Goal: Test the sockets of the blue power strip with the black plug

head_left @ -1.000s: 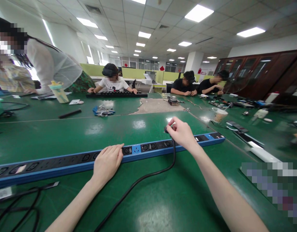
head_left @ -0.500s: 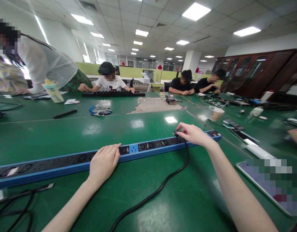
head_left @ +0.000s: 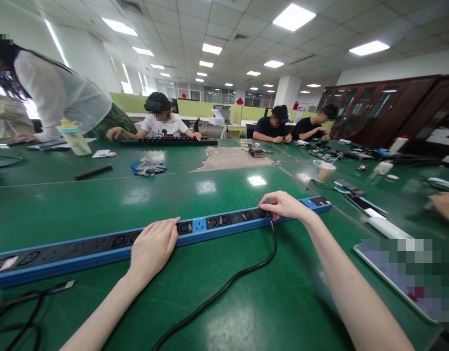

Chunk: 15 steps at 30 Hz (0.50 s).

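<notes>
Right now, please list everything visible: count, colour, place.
Power strip: one, blue and black, foreground
Cable: one, black, lower centre
Loose cables: several, black, lower left
Worktop: one, green, beneath
Gloves: count unclear, grey-blue, left
Tumbler: one, yellow-topped, left
Bars: two, black, left and back
Cup: one, tan, right
Slab: one, pale, lower right
Small items: many, mixed, right
Cabinets: several, brown, back right
Lights: many, white, overhead
People: several, mixed colours, beyond
Left hand: one, bare, on strip
Right hand: one, bare, at cable
</notes>
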{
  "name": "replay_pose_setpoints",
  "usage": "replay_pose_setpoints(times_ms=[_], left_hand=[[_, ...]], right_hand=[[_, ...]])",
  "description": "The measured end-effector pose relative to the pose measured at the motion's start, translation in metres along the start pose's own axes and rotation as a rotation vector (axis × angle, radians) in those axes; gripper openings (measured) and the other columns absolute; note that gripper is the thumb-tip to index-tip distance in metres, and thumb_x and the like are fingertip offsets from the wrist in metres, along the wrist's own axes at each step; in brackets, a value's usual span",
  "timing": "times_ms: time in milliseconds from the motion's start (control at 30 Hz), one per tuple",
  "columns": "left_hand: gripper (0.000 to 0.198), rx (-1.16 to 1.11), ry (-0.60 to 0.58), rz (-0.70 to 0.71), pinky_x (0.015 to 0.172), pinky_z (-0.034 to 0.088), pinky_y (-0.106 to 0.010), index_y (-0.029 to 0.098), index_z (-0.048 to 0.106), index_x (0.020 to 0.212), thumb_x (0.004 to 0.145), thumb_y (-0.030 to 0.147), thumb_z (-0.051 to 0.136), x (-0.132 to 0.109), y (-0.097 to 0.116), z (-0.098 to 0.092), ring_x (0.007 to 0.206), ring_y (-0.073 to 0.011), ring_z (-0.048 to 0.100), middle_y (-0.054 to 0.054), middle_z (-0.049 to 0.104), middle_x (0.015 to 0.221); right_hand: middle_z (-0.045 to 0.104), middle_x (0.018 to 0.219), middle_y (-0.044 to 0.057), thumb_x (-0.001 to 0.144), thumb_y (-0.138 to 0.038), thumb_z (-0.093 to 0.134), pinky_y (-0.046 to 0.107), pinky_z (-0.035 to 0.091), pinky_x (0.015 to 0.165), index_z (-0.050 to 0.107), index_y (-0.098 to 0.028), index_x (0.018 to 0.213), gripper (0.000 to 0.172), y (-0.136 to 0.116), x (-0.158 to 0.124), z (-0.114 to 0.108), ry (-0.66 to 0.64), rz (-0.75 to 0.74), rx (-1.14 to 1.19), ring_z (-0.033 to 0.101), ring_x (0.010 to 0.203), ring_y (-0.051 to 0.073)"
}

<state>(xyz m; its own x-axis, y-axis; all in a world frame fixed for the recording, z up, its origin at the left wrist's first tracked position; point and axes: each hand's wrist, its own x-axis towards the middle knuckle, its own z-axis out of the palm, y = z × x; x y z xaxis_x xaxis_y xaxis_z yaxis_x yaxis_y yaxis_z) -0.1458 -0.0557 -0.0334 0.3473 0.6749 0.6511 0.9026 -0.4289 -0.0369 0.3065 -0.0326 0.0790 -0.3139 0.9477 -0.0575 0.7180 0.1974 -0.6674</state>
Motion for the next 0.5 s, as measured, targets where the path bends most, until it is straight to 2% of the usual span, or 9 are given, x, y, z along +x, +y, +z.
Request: replay_pose_setpoints(times_ms=[100, 200, 300, 400, 500], left_hand=[[0.039, 0.0, -0.002, -0.002, 0.108, 0.048, -0.045, 0.02, 0.068, 0.135, 0.103, 0.031, 0.047, 0.0, 0.0, 0.0, 0.116, -0.0269, 0.069, -0.008, 0.074, 0.129], [0.039, 0.002, 0.006, -0.005, 0.107, 0.048, -0.044, 0.02, 0.069, 0.134, 0.103, 0.031, 0.046, 0.0, 0.0, -0.001, 0.115, -0.0271, 0.07, -0.008, 0.075, 0.128], [0.039, -0.005, 0.025, -0.006, 0.105, 0.049, -0.044, 0.021, 0.07, 0.132, 0.103, 0.031, 0.045, 0.001, 0.001, -0.001, 0.114, -0.0277, 0.071, -0.008, 0.075, 0.127], [0.04, -0.016, 0.029, 0.0, 0.106, 0.049, -0.045, 0.022, 0.069, 0.132, 0.103, 0.031, 0.045, 0.002, 0.002, -0.001, 0.114, -0.0278, 0.071, -0.008, 0.075, 0.127], [0.04, -0.013, 0.036, 0.006, 0.106, 0.049, -0.045, 0.022, 0.069, 0.133, 0.103, 0.032, 0.044, 0.002, 0.002, 0.0, 0.114, -0.0278, 0.071, -0.008, 0.075, 0.127]], right_hand=[[0.077, 0.08, 0.005, 0.087, -0.03, 0.061, 0.027, 0.058, 0.067, 0.071, -0.017, 0.125, 0.042, 0.004, -0.006, -0.007, -0.089, -0.011, 0.08, 0.075, 0.072, 0.02], [0.078, 0.083, 0.003, 0.081, -0.025, 0.065, 0.027, 0.057, 0.07, 0.069, -0.018, 0.131, 0.051, 0.005, -0.011, -0.015, -0.136, -0.047, 0.026, 0.075, 0.076, 0.02], [0.079, 0.081, 0.002, 0.083, -0.031, 0.068, 0.028, 0.054, 0.07, 0.073, -0.019, 0.125, 0.044, 0.002, -0.013, -0.019, -0.084, -0.029, -0.127, 0.074, 0.075, 0.02], [0.078, 0.079, 0.002, 0.087, -0.041, 0.071, 0.029, 0.051, 0.071, 0.077, -0.021, 0.11, 0.031, -0.005, -0.012, -0.018, 0.009, 0.004, -0.311, 0.072, 0.074, 0.021], [0.077, 0.08, 0.003, 0.093, -0.046, 0.067, 0.029, 0.047, 0.071, 0.075, -0.021, 0.099, 0.027, -0.015, -0.013, -0.015, 0.096, -0.01, -0.433, 0.07, 0.075, 0.02]])
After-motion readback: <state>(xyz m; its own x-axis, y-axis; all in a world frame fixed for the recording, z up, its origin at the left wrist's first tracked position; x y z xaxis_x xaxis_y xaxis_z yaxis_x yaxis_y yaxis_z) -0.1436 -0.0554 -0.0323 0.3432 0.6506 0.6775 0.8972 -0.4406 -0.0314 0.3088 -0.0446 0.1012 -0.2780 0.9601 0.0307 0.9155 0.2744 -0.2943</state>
